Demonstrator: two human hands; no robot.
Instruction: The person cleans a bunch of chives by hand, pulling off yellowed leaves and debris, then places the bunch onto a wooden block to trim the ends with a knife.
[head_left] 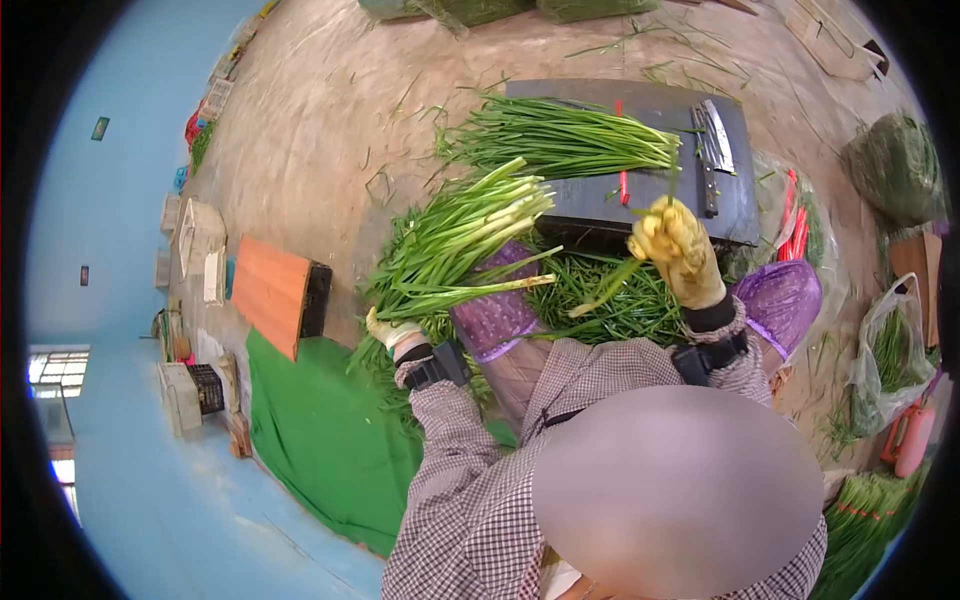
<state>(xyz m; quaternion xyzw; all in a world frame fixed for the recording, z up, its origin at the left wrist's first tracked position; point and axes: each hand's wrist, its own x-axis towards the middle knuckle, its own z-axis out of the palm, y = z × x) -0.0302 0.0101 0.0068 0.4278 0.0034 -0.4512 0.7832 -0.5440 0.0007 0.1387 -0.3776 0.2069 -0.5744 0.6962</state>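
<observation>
My left hand, in a pale glove, is closed around a loose bunch of garlic chives, whose pale stem ends point up and right. My right hand, in a yellow-stained glove, is closed on a few yellowed chive leaves that hang out to the lower left. Beyond it, a second bunch of chives lies across a dark board, over a red tie. At its right is a knife with a black handle. Loose chive leaves are heaped between the knees.
Purple covers are over the knees. To the right are red ties on plastic, a plastic bag of greens and a wrapped bale. An orange-topped crate and green cloth lie left.
</observation>
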